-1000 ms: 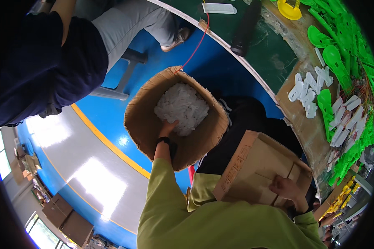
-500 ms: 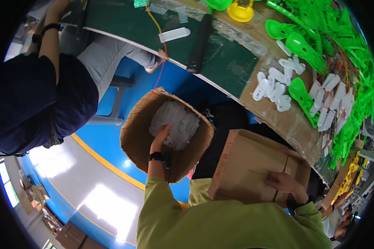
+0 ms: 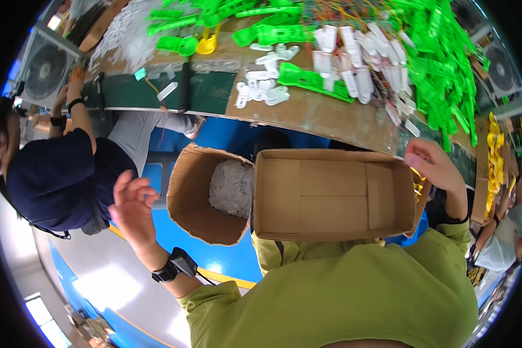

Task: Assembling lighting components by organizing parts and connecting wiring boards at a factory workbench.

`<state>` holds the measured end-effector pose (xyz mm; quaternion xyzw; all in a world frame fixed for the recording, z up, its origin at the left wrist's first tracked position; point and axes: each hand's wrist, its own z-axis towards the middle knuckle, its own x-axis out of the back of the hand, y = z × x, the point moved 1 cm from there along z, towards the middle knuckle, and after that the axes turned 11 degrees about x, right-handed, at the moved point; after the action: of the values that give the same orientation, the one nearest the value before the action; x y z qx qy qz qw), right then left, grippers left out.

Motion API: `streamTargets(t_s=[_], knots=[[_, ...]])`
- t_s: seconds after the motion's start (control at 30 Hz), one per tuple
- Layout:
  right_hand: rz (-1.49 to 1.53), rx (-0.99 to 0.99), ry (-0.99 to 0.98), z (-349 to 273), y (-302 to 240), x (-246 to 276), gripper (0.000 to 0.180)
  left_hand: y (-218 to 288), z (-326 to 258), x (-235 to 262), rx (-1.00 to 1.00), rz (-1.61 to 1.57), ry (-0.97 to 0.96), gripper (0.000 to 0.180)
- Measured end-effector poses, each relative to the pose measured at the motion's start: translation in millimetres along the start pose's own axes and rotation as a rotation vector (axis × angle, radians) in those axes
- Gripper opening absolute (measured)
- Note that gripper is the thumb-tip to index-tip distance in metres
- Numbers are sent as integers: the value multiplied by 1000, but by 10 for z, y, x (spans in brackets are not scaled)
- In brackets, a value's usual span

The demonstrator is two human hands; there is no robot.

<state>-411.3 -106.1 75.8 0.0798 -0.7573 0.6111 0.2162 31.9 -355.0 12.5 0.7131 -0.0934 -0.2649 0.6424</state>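
Observation:
My left hand is raised to the left of a tall cardboard box, fingers spread and holding nothing. The tall box stands on the floor with a heap of small whitish pieces inside; their exact kind is too small to tell. A shallow cardboard box lies across my lap with its bare bottom showing, partly covering the tall box. My right hand hovers by its far right corner, fingers loosely bent and apart from the thumb, with nothing visible in it.
The workbench ahead carries white plastic parts, green plastic parts, white pieces with wires and a black-handled tool. A person in dark clothes sits at left. Yellow parts lie at far right.
My left hand has come out of the tall box and moved left, opening. My right hand has left the shallow box's inside for its right corner. The view has turned, and the shallow box now lies straighter.

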Motion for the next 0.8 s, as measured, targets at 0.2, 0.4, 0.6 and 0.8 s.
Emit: streamTargets(t_s=[0.2, 0.4, 0.6, 0.8], knots=[[-198, -588, 17, -1116, 1296, 169, 56, -1138, -116, -1008, 717, 624, -237, 68], [492, -593, 234, -1608, 1535, -320, 80, -1168, -503, -1361, 592, 444, -227, 48], [746, -182, 290, -1872, 1430, -247, 71, -600, -575, -1485, 385, 367, -216, 50], [924, -88, 95, -1549, 1138, -202, 86, -727, -538, -968, 229, 351, -66, 52]])
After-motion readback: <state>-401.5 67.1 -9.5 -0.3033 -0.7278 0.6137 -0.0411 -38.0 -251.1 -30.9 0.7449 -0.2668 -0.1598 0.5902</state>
